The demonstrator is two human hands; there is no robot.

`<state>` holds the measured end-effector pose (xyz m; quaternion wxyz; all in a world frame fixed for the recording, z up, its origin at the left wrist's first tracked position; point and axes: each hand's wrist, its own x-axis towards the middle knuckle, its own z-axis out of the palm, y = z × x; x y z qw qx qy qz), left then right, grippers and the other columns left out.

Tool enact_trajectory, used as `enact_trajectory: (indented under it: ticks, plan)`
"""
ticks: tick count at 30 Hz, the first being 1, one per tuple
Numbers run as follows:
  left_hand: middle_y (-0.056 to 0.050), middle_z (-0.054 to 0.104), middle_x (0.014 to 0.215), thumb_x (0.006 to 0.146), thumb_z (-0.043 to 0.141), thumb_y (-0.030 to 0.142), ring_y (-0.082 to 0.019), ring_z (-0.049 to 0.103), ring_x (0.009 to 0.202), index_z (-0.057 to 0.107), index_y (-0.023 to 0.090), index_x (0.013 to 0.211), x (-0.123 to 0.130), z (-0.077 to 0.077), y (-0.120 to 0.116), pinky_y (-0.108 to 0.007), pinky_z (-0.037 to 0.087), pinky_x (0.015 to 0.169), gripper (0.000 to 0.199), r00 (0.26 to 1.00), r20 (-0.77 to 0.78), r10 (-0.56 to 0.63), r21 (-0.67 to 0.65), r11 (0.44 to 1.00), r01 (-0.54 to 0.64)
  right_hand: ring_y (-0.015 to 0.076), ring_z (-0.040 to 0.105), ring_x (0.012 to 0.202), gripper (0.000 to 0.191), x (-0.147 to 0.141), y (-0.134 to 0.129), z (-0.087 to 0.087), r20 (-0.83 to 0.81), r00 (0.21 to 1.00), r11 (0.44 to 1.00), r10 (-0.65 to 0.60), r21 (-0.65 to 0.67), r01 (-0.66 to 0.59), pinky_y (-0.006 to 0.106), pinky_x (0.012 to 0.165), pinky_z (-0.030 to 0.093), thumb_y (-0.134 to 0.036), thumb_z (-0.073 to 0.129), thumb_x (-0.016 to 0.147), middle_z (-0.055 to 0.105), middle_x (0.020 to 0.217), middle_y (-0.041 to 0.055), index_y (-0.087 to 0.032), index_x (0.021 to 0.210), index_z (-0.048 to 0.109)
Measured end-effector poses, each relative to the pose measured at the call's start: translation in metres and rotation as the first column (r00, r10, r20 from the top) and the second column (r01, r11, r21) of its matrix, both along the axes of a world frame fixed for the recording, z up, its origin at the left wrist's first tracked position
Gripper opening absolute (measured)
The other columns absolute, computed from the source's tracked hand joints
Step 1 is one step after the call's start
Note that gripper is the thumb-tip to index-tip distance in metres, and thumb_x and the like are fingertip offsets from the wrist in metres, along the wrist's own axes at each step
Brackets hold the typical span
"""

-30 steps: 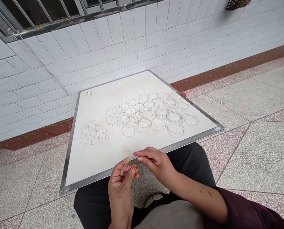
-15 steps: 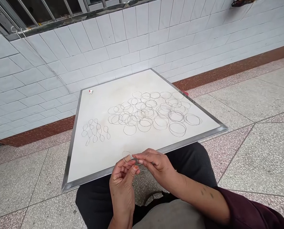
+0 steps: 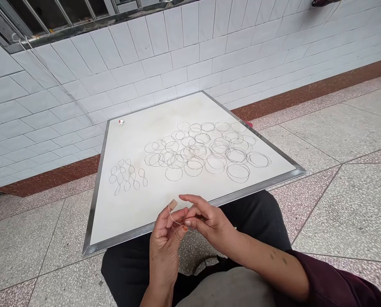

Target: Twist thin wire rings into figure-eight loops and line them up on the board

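Note:
Over the table's front edge, a thin pale wire curves between my two hands. My left hand grips it between thumb and fingers; a tan strip of tape wraps one fingertip. With thumb and bent fingers, my right hand pinches the same wire close to the left fingertips, its index finger stretched out. Part of the wire is hidden behind the fingers. Beyond the hands, many thin wire rings lie overlapping on the white table. Several wire loops twisted into figure-eights lie to the left.
A small white-and-red object sits near the table's far left corner. Metal edging borders the tabletop, and my knees are under its front edge. Behind stands a white tiled wall with a barred window.
My hands have come closer together. The wire's round end, seen earlier above the left fingers, has drawn in toward them. My right index finger has lifted away from the left fingertips.

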<state>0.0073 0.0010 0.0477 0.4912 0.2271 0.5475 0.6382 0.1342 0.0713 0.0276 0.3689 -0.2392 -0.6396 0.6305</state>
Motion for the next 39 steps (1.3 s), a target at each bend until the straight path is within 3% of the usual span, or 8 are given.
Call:
enact_trajectory:
  ticks: [4, 9, 12, 16, 22, 28, 39]
  plan:
    - [-0.006, 0.074, 0.098, 0.07, 0.082, 0.03, -0.023, 0.067, 0.099, 0.064, 0.028, 0.124, -0.003, 0.0, 0.001, -0.039, 0.049, 0.091, 0.058, 0.998, 0.042, -0.052, 0.032, 0.998, 0.051, 0.0147, 0.062, 0.075, 0.044, -0.001, -0.002, -0.001, -0.037, 0.999, 0.993, 0.023, -0.112, -0.027, 0.03, 0.072, 0.055, -0.034, 0.061, 0.089, 0.063, 0.08, -0.0029, -0.03, 0.131, 0.047]
    - [-0.002, 0.073, 0.087, 0.069, 0.083, 0.023, -0.019, 0.068, 0.091, 0.063, 0.026, 0.124, -0.002, -0.009, 0.001, -0.037, 0.05, 0.09, 0.059, 0.992, 0.122, 0.012, 0.083, 0.996, -0.023, 0.0133, 0.056, 0.067, 0.039, -0.005, -0.006, 0.0, -0.105, 0.994, 0.966, 0.017, -0.256, -0.043, 0.028, 0.066, 0.052, -0.039, 0.066, 0.085, 0.06, 0.074, -0.0044, -0.028, 0.119, 0.051]
    - [0.0, 0.072, 0.082, 0.07, 0.082, 0.023, -0.016, 0.068, 0.081, 0.064, 0.026, 0.121, 0.0, -0.013, 0.002, -0.031, 0.052, 0.081, 0.054, 0.991, 0.121, 0.049, 0.107, 0.992, -0.062, 0.0122, 0.053, 0.064, 0.034, -0.008, -0.007, 0.002, -0.155, 0.988, 0.95, 0.009, -0.308, -0.057, 0.027, 0.062, 0.05, -0.04, 0.068, 0.084, 0.056, 0.071, -0.0053, -0.026, 0.111, 0.053]
    - [0.002, 0.07, 0.076, 0.07, 0.082, 0.023, -0.012, 0.065, 0.071, 0.068, 0.024, 0.112, 0.004, -0.012, 0.005, -0.026, 0.052, 0.073, 0.044, 0.986, 0.137, 0.094, 0.12, 0.987, -0.111, 0.0113, 0.05, 0.062, 0.03, -0.01, -0.008, 0.004, -0.164, 0.986, 0.943, -0.005, -0.329, -0.05, 0.025, 0.059, 0.048, -0.042, 0.067, 0.084, 0.054, 0.069, -0.0054, -0.024, 0.104, 0.053]
    - [0.003, 0.066, 0.066, 0.069, 0.083, 0.022, -0.012, 0.065, 0.069, 0.069, 0.021, 0.107, 0.006, -0.01, 0.007, -0.027, 0.052, 0.075, 0.04, 0.979, 0.132, 0.154, 0.099, 0.981, -0.167, 0.0112, 0.049, 0.061, 0.028, -0.012, -0.008, 0.002, -0.142, 0.99, 0.95, -0.017, -0.311, -0.028, 0.024, 0.058, 0.046, -0.044, 0.065, 0.086, 0.051, 0.07, -0.0053, -0.024, 0.1, 0.053]
    - [0.003, 0.066, 0.068, 0.067, 0.084, 0.022, -0.012, 0.066, 0.072, 0.07, 0.021, 0.102, 0.004, -0.009, 0.009, -0.025, 0.052, 0.072, 0.037, 0.977, 0.121, 0.176, 0.094, 0.978, -0.187, 0.011, 0.05, 0.065, 0.025, -0.008, -0.005, 0.002, -0.139, 0.989, 0.949, 0.049, -0.303, -0.09, 0.025, 0.061, 0.046, -0.042, 0.062, 0.089, 0.052, 0.074, -0.0041, -0.023, 0.103, 0.054]
    - [0.002, 0.069, 0.07, 0.066, 0.084, 0.023, -0.015, 0.068, 0.075, 0.069, 0.02, 0.103, 0.003, -0.008, 0.009, -0.029, 0.054, 0.077, 0.04, 0.978, 0.085, 0.189, 0.078, 0.978, -0.196, 0.0091, 0.051, 0.068, 0.037, -0.005, 0.003, 0.002, -0.205, 0.973, 0.831, 0.107, -0.519, -0.201, 0.026, 0.069, 0.044, -0.039, 0.075, 0.079, 0.056, 0.079, -0.0029, -0.019, 0.103, 0.057]
